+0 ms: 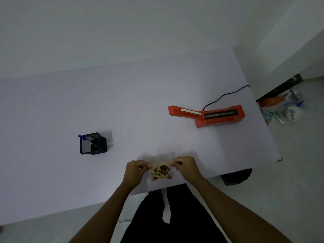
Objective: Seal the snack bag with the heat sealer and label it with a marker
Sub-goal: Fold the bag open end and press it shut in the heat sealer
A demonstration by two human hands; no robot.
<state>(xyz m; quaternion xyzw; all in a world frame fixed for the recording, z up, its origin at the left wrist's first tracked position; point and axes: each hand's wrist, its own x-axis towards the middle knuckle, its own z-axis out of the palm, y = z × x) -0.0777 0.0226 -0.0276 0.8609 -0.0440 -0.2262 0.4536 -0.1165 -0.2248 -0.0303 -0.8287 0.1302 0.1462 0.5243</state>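
A clear snack bag [161,170] with brown ring-shaped snacks lies near the front edge of the white table [122,106]. My left hand [135,170] pinches the bag's left side and my right hand [184,166] pinches its right side, fingers closed on the plastic. The orange heat sealer [208,115] sits at the far right of the table with its lid arm raised open and a black cord trailing behind it. A blue-capped marker [87,140] leans in a black mesh pen holder [93,143] to the left.
The table's right edge drops to a floor strewn with bags and packages [284,107]. A dark object [236,176] sits on the floor under the table's right corner. A white wall runs behind the table.
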